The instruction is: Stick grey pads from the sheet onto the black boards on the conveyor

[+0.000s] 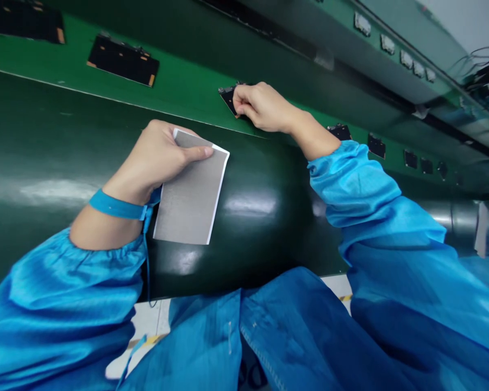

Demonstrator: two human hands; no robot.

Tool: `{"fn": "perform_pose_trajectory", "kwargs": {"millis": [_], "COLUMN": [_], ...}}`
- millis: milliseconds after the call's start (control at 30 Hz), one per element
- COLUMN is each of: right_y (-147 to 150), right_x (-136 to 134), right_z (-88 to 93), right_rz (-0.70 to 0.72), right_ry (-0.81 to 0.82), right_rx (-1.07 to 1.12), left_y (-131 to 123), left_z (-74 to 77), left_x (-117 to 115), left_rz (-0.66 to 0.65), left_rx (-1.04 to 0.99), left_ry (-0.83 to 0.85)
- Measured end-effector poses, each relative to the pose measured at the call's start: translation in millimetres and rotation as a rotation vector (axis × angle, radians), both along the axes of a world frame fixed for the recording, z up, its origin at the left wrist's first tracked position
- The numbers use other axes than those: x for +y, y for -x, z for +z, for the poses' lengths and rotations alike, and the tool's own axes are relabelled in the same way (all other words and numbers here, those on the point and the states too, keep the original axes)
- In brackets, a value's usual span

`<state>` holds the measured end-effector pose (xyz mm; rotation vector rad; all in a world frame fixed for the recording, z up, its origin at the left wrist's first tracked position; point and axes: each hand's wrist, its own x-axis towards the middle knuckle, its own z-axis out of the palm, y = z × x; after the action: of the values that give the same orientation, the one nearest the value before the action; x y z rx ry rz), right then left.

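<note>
My left hand (163,152) grips a grey sheet with white edges (191,195), thumb lying across its top face and the other fingers hidden beneath. The sheet is held above the dark green work surface. Farther off, my right hand (261,106) has its fingers curled closed at a black circuit board (228,99) on the green belt. Most of that board is covered by the hand; its left end shows, turned at a different angle from the other boards. A blue wrist strap (116,206) with a cord circles my left wrist.
More black boards lie spaced along the green belt (187,98): one at left (124,60), one at the far left (22,21), several toward the right (376,145). Small pale parts (387,43) sit on a raised ledge. A dark rail (269,32) runs behind the belt.
</note>
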<state>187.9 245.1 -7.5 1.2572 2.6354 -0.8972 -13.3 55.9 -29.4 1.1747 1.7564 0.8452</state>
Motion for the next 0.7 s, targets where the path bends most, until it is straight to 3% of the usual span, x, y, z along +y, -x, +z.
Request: {"fn": "perform_pose_trajectory", "kwargs": {"millis": [133,333,500,567,700], "right_y": [-4,-14,-26,-31,-38], "right_x": [3,6,13,16,17], "right_z": [-0.6,4.6,0.1,-3.1,-4.6], "right_rz": [0.097,0.038,0.350,0.406,0.341], "right_ry": [-0.050,-0.012,-0.184,-0.228,-0.202], "right_rx": [-0.050,-0.172,-0.082,-0.079,-0.106], "left_y": [-1,0,-1,-1,-1], "left_z": [5.6,2.6,3.1,3.9,3.2], "left_x": [0,0,0,-1,-1], "left_rz": [0.027,0.063,0.052,0.048,0.062], "left_rx": [-0.030,-0.027,-0.027,-0.029,-0.023], "left_ry": [0.030,0.026,0.001,-0.005,-0.007]}}
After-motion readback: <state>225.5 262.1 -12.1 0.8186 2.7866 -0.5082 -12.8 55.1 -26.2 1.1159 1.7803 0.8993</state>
